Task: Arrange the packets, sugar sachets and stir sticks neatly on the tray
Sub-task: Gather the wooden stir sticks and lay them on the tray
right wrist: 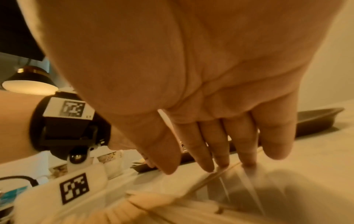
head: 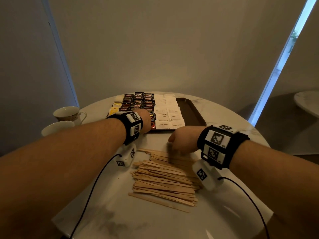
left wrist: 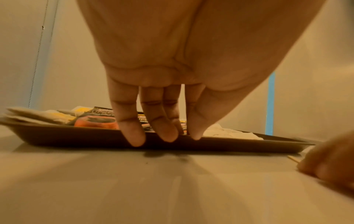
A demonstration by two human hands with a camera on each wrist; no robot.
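A brown tray (head: 190, 110) sits at the back of the round table. On it lie rows of black coffee packets (head: 138, 100), white sugar sachets (head: 168, 109) and yellow tea bags (head: 114, 110); its right part is bare. My left hand (head: 145, 121) is at the tray's near left rim (left wrist: 57, 136), with straight fingers (left wrist: 134, 136) pointing down against it. A loose pile of wooden stir sticks (head: 164, 176) lies on the table in front of the tray. My right hand (head: 177, 144) is over the pile's far end, its straight fingers (right wrist: 247, 160) touching sticks (right wrist: 208, 180).
Two white teacups (head: 69, 112) (head: 57, 127) stand at the table's left edge. Black cables run from both wrist cameras across the near table (head: 224, 213). A second white table (head: 307, 102) stands off to the right. A wall rises close behind the tray.
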